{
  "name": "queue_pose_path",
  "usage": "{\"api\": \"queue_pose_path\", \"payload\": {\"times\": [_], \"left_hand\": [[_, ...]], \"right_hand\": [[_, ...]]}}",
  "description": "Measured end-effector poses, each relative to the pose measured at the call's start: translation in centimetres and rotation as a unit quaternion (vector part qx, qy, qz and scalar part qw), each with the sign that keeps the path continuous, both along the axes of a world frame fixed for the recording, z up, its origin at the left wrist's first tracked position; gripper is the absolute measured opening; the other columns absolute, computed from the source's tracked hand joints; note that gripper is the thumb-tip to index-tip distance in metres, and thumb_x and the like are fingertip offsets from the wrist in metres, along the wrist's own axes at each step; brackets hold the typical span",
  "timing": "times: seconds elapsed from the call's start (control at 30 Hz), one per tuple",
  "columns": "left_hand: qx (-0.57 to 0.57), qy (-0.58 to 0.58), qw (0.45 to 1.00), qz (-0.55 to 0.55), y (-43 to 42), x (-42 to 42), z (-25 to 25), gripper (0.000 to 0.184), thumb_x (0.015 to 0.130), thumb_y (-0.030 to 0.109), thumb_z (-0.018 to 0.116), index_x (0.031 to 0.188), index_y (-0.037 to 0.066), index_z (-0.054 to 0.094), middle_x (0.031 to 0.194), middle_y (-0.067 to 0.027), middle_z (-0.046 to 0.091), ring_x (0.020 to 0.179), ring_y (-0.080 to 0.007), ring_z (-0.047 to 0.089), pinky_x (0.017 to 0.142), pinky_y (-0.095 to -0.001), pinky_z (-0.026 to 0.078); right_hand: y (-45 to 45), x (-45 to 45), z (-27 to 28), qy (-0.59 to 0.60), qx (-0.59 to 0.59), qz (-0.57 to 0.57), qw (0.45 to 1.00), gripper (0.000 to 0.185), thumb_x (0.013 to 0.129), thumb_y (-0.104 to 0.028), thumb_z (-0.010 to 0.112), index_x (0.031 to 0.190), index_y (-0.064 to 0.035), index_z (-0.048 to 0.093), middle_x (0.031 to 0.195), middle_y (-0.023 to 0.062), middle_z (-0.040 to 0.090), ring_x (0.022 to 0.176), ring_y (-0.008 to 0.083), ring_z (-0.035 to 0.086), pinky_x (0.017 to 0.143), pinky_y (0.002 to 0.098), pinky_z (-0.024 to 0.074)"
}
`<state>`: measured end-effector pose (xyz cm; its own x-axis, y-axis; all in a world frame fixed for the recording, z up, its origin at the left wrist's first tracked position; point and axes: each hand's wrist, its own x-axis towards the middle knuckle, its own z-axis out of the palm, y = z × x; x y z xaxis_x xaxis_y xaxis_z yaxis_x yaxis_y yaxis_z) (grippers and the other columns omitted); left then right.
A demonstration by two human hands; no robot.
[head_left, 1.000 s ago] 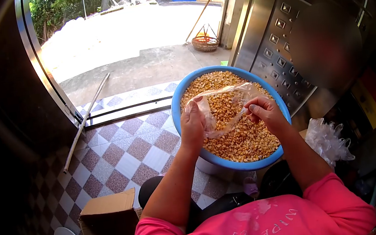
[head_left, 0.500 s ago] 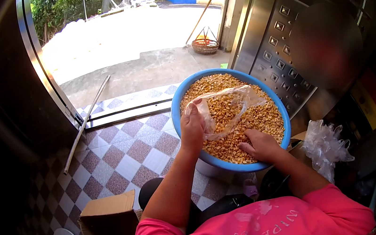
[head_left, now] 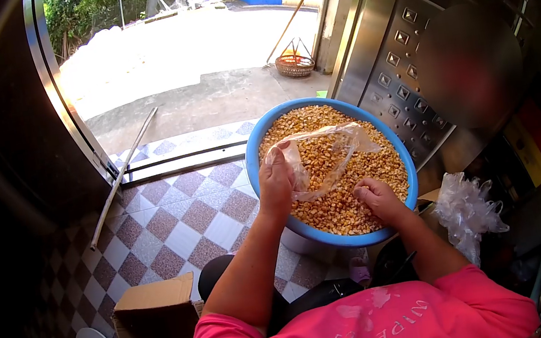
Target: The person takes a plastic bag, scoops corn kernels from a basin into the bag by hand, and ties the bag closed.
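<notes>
Left hand [head_left: 277,185] has a clear plastic bag [head_left: 298,169] pinched at its left edge, thumb up and fingers closed on the film. Right hand [head_left: 381,201] is curled in loosely, down at the corn kernels [head_left: 328,219] near the bag's lower right side. Can't tell if there are any kernels in that fist. The bag sits spread over the middle of the corn, mouth gaping, and you can see kernels through it. All that corn is in a big blue tub [head_left: 412,181], pretty much full, right in front of the person's knees.

Further out, there's a bunch of crumpled clear bags [head_left: 469,214] just right of the tub, an open cardboard box [head_left: 154,294] on the tiles to the left, a pale pole [head_left: 123,180] lying across the door sill, and a wicker basket [head_left: 295,68] outside.
</notes>
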<state>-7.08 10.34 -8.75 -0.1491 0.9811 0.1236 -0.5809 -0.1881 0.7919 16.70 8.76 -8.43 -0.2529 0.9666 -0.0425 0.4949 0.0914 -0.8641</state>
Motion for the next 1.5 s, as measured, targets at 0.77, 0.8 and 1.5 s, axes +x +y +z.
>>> {"api": "queue_pose_path", "payload": {"times": [0.77, 0.8, 1.5], "left_hand": [[-0.006, -0.031, 0.999, -0.005, 0.5, 0.3, -0.4, 0.034, 0.098, 0.029, 0.035, 0.114, 0.003, 0.051, 0.057, 0.0076, 0.035, 0.046, -0.0016, 0.032, 0.041, -0.0183, 0.028], [-0.004, -0.033, 0.999, -0.001, 0.4, 0.3, -0.3, 0.034, 0.098, 0.029, 0.036, 0.113, 0.004, 0.052, 0.057, 0.0074, 0.036, 0.046, -0.0016, 0.032, 0.041, -0.0184, 0.029], [-0.002, 0.010, 1.000, 0.016, 0.1, -0.1, -0.1, 0.035, 0.099, 0.029, 0.035, 0.110, 0.001, 0.053, 0.058, 0.0085, 0.033, 0.050, -0.0013, 0.029, 0.044, -0.0185, 0.024]], "right_hand": [[6.6, -8.0, 5.9, 0.485, -0.265, -0.022, 0.833, 0.029, 0.095, -0.021, 0.041, 0.115, 0.0002, 0.038, 0.121, 0.0156, 0.040, 0.106, 0.0306, 0.049, 0.094, 0.0460, 0.0450], [6.6, -8.0, 5.9, 0.476, -0.254, -0.018, 0.842, 0.032, 0.095, -0.023, 0.041, 0.118, 0.0007, 0.038, 0.125, 0.0155, 0.038, 0.111, 0.0301, 0.044, 0.096, 0.0467, 0.0418], [2.6, -0.6, 4.3, 0.143, -0.059, 0.025, 0.988, 0.021, 0.089, -0.018, 0.054, 0.105, -0.0032, 0.057, 0.085, 0.0037, 0.061, 0.066, 0.0106, 0.057, 0.061, 0.0221, 0.0470]]}}
